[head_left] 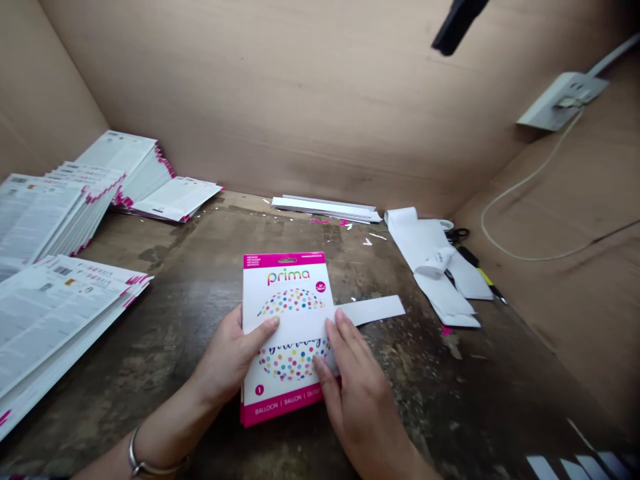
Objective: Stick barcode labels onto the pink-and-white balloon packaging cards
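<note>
A bundle of flat balloon packets (287, 370), white with pink bands and coloured dots, is held upright in front of me. A white paper strip (377, 310) crosses its front and covers the middle of the printed balloon; one end sticks out to the right. My left hand (220, 363) is closed on the bundle's left edge, its thumb pressing the strip against the front. At the right edge, my right hand (363, 393) has its fingertips on the strip and its thumb against the front packet. The back of the bundle is hidden.
Stacks of similar packets (55, 293) lean along the left side. White paper strips (325, 208) lie by the back wall. Curled paper pieces (415, 247), black scissors (457, 235) and a yellow-black tool (483, 275) lie at right. A power strip (563, 100) with a cable hangs on the wall.
</note>
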The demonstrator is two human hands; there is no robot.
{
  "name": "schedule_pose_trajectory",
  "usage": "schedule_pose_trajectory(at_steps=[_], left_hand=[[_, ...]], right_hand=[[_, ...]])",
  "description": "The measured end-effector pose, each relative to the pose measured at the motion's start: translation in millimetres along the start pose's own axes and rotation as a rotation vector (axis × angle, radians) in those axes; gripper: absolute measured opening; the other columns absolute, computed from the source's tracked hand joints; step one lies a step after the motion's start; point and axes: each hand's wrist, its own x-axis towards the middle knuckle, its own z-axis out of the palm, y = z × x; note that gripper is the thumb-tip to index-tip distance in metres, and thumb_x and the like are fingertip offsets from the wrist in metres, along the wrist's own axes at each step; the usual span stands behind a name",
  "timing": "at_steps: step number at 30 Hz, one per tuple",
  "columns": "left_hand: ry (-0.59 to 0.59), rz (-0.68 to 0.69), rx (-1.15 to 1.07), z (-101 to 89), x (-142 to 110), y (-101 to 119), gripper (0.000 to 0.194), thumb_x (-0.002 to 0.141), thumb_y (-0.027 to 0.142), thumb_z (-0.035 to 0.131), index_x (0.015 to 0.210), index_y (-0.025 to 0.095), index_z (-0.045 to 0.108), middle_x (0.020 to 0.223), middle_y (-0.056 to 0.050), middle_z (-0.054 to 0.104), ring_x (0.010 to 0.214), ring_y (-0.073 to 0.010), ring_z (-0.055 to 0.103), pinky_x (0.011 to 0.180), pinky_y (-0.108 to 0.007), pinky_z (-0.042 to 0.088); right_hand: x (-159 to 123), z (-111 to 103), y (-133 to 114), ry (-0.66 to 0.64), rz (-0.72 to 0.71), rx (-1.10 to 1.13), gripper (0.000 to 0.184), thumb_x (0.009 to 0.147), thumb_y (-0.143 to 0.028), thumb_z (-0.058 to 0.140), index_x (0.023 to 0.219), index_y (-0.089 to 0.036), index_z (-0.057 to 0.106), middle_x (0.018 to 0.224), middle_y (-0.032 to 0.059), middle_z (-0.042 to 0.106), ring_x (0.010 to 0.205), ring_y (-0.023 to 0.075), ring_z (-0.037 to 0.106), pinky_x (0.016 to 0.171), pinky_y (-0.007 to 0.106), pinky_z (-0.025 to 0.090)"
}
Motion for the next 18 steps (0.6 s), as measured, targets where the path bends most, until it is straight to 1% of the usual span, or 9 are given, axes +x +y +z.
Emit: schedule_pose_trajectory(at_steps=[2,5,6,8,10,11,14,16,18], left_hand=[[0.01,-0.003,-0.02,2.5,-1,0,0.05,0.071,0.03,0.074,0.113,0.014,0.05,0.106,-0.016,0.068,0.087,-0.0318,0.068,0.073,-0.042,0.057],[0.033,0.002,-0.015,3.4,-2,-2,0.05,0.072,0.028,0.073,0.114,0.016,0.048,0.106,-0.015,0.069,0.086,-0.0319,0.068,0.072,-0.043,0.058],[0.041,0.004,-0.016,3.1,-1,-2,0.051,0.072,0.027,0.073,0.115,0.017,0.047,0.105,-0.015,0.069,0.087,-0.032,0.068,0.072,-0.044,0.058],[0.054,-0.001,-0.028,1.9,-2,-3,0.052,0.071,0.027,0.074,0.116,0.018,0.047,0.105,-0.014,0.07,0.087,-0.0323,0.068,0.072,-0.044,0.058],[0.051,-0.014,-0.04,0.9,-2,-4,0.052,0.072,0.027,0.074,0.116,0.018,0.047,0.104,-0.013,0.07,0.087,-0.0324,0.068,0.073,-0.044,0.058],[0.04,-0.02,-0.043,0.8,-2,-5,0.052,0.072,0.028,0.073,0.116,0.018,0.047,0.105,-0.013,0.07,0.088,-0.0323,0.068,0.074,-0.044,0.058],[0.001,-0.034,-0.037,1.5,-3,-5,0.05,0.073,0.028,0.072,0.115,0.018,0.047,0.106,-0.014,0.069,0.088,-0.032,0.068,0.075,-0.045,0.057],[0.001,-0.041,-0.022,2.4,-4,-5,0.05,0.073,0.028,0.073,0.114,0.017,0.046,0.105,-0.014,0.069,0.087,-0.0319,0.069,0.075,-0.045,0.057],[0.004,-0.044,-0.018,2.8,-5,-5,0.051,0.073,0.028,0.073,0.115,0.017,0.046,0.104,-0.014,0.07,0.086,-0.032,0.069,0.074,-0.045,0.058]], right_hand=[[-2,-9,-4,0.113,0.016,0.042,0.045,0.088,-0.018,0.051,0.132,-0.01,0.044,0.141,0.0204,0.037,0.13,0.0327,0.035,0.098,0.052,0.043],[-4,-16,-7,0.239,0.043,0.185,0.036,0.085,-0.015,0.054,0.121,-0.022,0.053,0.126,0.0146,0.05,0.115,0.0297,0.048,0.09,0.047,0.046],[-4,-15,-5,0.237,0.109,0.247,0.031,0.085,-0.018,0.056,0.115,-0.023,0.055,0.117,0.0132,0.054,0.107,0.0282,0.053,0.086,0.045,0.048],[0,-12,4,0.177,0.384,0.426,0.026,0.083,-0.031,0.06,0.107,-0.021,0.055,0.101,0.011,0.06,0.091,0.0262,0.058,0.078,0.041,0.05],[7,-8,16,0.064,0.714,0.738,0.035,0.081,-0.047,0.061,0.1,-0.019,0.052,0.087,0.0086,0.063,0.079,0.0242,0.061,0.07,0.038,0.051],[11,-6,23,-0.001,0.829,0.938,0.038,0.079,-0.052,0.061,0.096,-0.018,0.052,0.082,0.007,0.064,0.074,0.0227,0.062,0.066,0.036,0.051],[24,-6,34,-0.081,0.97,1.426,0.037,0.072,-0.051,0.07,0.082,-0.017,0.055,0.072,0.0032,0.066,0.067,0.0189,0.064,0.062,0.029,0.051],[29,-6,35,-0.019,1.013,1.52,0.035,0.066,-0.043,0.077,0.072,-0.018,0.054,0.068,0.0008,0.065,0.063,0.0166,0.063,0.059,0.027,0.05],[30,-3,32,0.058,1.046,1.514,0.038,0.062,-0.04,0.08,0.066,-0.019,0.048,0.064,-0.0017,0.064,0.059,0.015,0.062,0.056,0.026,0.05]])
